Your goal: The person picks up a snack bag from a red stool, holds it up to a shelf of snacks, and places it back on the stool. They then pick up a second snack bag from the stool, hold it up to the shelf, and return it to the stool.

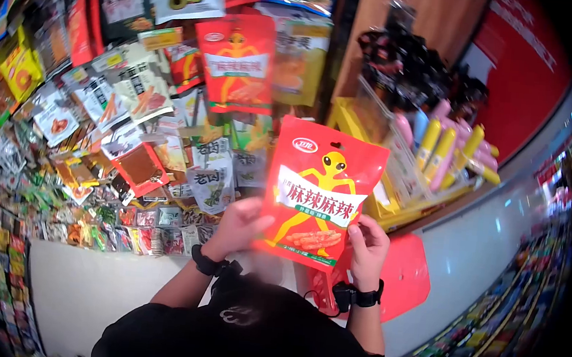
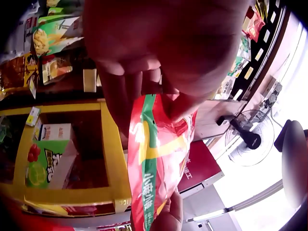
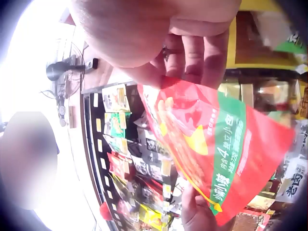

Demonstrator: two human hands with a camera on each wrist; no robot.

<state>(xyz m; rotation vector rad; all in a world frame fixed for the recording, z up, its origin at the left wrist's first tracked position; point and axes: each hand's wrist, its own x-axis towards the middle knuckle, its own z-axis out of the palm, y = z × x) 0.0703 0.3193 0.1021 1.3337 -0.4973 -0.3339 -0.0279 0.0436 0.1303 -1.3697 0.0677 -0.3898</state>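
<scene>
A red snack bag (image 1: 322, 195) with a yellow cartoon figure is held upright in front of the chest. The right hand (image 1: 368, 250) pinches its lower right edge, thumb on the front. At the lower left edge the left hand (image 1: 244, 226), slightly blurred, holds the bag. In the left wrist view the bag (image 2: 161, 159) is seen from its bottom edge, with the left hand's (image 2: 168, 48) fingers behind it and its thumb against it. The right wrist view shows the right hand (image 3: 163, 43) gripping the bag (image 3: 211, 144) by its edge.
Racks of hanging snack packets (image 1: 144, 84) fill the left, with a similar red bag (image 1: 237, 62) hanging behind. A clear bin (image 1: 404, 151) with yellow and pink tubes (image 1: 442, 148) stands on the right. Below it is a red stool (image 1: 406, 277). Shelves line the far right.
</scene>
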